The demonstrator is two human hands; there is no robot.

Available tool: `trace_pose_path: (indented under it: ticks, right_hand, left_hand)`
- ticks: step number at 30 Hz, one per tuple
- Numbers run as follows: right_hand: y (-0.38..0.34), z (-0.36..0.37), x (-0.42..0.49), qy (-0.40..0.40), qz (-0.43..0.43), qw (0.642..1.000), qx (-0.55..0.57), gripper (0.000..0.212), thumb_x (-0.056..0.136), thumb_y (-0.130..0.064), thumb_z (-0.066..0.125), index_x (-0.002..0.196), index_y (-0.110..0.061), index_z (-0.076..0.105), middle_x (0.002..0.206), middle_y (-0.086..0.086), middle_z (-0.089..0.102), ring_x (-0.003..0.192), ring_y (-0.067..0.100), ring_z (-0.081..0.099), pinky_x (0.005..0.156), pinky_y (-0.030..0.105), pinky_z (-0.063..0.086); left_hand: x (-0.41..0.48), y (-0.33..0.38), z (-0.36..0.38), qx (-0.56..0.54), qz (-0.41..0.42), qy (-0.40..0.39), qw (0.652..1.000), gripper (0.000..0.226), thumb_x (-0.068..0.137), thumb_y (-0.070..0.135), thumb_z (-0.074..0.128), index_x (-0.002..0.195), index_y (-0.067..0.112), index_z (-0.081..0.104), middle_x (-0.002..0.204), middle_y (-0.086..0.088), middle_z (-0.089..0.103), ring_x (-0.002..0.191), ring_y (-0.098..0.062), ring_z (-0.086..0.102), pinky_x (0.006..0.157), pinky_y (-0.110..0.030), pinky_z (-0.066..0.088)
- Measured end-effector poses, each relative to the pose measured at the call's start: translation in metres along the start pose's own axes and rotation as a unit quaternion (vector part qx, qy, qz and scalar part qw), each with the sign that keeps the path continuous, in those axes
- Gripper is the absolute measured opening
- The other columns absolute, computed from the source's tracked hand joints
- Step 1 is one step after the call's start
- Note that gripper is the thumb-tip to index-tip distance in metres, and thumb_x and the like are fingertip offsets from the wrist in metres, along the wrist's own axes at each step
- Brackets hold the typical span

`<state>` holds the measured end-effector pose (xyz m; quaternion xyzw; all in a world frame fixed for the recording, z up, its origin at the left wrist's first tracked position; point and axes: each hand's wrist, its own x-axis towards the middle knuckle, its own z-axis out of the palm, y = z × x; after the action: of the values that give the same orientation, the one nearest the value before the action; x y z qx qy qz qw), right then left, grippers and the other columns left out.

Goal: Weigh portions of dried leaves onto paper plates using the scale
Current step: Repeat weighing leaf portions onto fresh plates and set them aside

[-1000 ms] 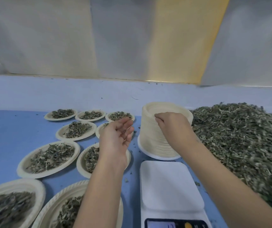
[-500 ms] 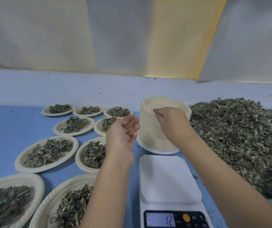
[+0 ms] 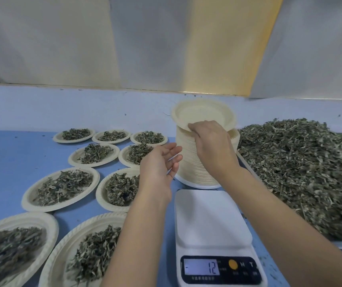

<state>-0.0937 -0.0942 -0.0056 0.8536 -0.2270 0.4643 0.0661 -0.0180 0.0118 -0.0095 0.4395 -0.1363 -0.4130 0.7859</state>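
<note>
Cream paper plate [image 3: 203, 117] tilted above tall stack [image 3: 195, 162], empty white scale [image 3: 211, 220], leaf heap [image 3: 300, 166] right

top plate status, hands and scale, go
Right hand pinches top plate, tilted up off the stack. Left hand open beside the stack, holds nothing. Nothing on scale, display reads minus 12. Path to scale unobstructed.

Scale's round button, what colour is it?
The round button is orange-yellow, best seen in the head view.
</note>
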Motion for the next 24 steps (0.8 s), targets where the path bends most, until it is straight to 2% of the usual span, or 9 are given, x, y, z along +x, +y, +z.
trace_pose_path:
  ticks: [4,9,11,14,16,18,19,22,24]
  right_hand:
    - [-0.019,-0.006,-0.02,0.057,-0.104,0.993,0.027,0.029,0.071,0.017,0.057,0.097,0.01,0.069,0.092,0.019,0.071,0.082,0.035,0.067,0.091,0.047,0.051]
    - [-0.031,-0.014,-0.048,0.047,-0.137,0.989,0.039,0.024,0.076,0.009,0.068,0.099,0.004,0.071,0.097,0.013,0.072,0.089,0.028,0.068,0.1,0.046,0.046]
    - [-0.034,-0.024,-0.05,0.045,-0.062,0.995,0.061,0.022,0.086,-0.012,0.066,0.105,-0.003,0.07,0.111,0.008,0.069,0.105,0.024,0.064,0.113,0.046,0.028]
    - [-0.028,-0.048,-0.045,0.054,0.165,0.978,0.118,0.044,0.097,-0.026,0.051,0.138,-0.011,0.047,0.153,0.002,0.033,0.144,0.018,0.022,0.119,0.038,0.002]
    - [-0.02,-0.066,-0.043,0.062,0.318,0.912,0.251,0.049,0.101,-0.024,0.042,0.148,-0.016,0.031,0.158,-0.004,0.021,0.144,0.008,0.015,0.119,0.032,0.01]
    - [-0.012,-0.078,-0.045,0.076,0.414,0.814,0.401,0.045,0.102,-0.023,0.04,0.147,-0.017,0.036,0.152,-0.006,0.034,0.137,0.005,0.031,0.113,0.027,0.024]
    - [-0.008,-0.083,-0.047,0.084,0.43,0.786,0.437,0.042,0.101,-0.022,0.042,0.142,-0.016,0.045,0.146,-0.004,0.045,0.133,0.008,0.04,0.111,0.029,0.031]
    - [-0.003,-0.09,-0.056,0.121,0.448,0.767,0.443,0.028,0.096,-0.018,0.046,0.103,-0.025,0.072,0.107,-0.006,0.072,0.106,0.014,0.064,0.096,0.038,0.049]
    - [0.001,-0.092,-0.066,0.128,0.467,0.776,0.403,0.03,0.096,-0.026,0.046,0.087,-0.024,0.075,0.095,0.003,0.074,0.096,0.024,0.067,0.089,0.046,0.051]
  left_hand:
    - [0.003,0.0,-0.003,0.037,0.049,0.007,0.998,0.021,0.094,0.024,0.053,0.1,0.008,0.065,0.088,-0.003,0.072,0.066,-0.011,0.064,0.056,-0.017,0.051]
    - [0.003,0.003,-0.007,0.136,0.156,0.046,0.977,0.027,0.092,0.019,0.058,0.067,0.01,0.055,0.048,0.006,0.055,0.045,-0.009,0.05,0.049,-0.018,0.044]
    - [0.001,0.005,-0.008,0.181,0.171,0.055,0.967,0.027,0.091,0.014,0.057,0.064,0.01,0.053,0.041,0.007,0.047,0.04,-0.009,0.042,0.048,-0.019,0.04]
    - [-0.005,0.012,-0.009,0.238,0.158,0.037,0.958,0.017,0.089,0.013,0.056,0.074,0.009,0.06,0.04,0.008,0.047,0.038,-0.007,0.04,0.046,-0.018,0.039]
    - [-0.014,0.017,-0.009,0.255,0.144,-0.005,0.956,0.009,0.089,0.01,0.057,0.086,0.015,0.063,0.043,0.009,0.052,0.039,-0.007,0.044,0.042,-0.017,0.038]
    - [-0.023,0.017,-0.012,0.302,0.15,-0.047,0.94,0.026,0.088,0.008,0.059,0.1,0.031,0.056,0.053,0.006,0.061,0.041,-0.007,0.052,0.042,-0.018,0.039]
    - [-0.027,0.016,-0.013,0.332,0.157,-0.06,0.928,0.031,0.088,0.01,0.06,0.103,0.036,0.054,0.06,0.004,0.065,0.043,-0.007,0.056,0.044,-0.02,0.042]
    - [-0.039,0.016,-0.014,0.358,0.181,-0.024,0.916,0.008,0.089,0.03,0.061,0.088,0.024,0.067,0.06,0.004,0.066,0.043,-0.009,0.058,0.05,-0.026,0.042]
    - [-0.041,0.017,-0.016,0.345,0.179,0.026,0.921,0.033,0.09,0.041,0.057,0.079,0.013,0.069,0.061,0.001,0.067,0.039,-0.012,0.057,0.051,-0.027,0.041]
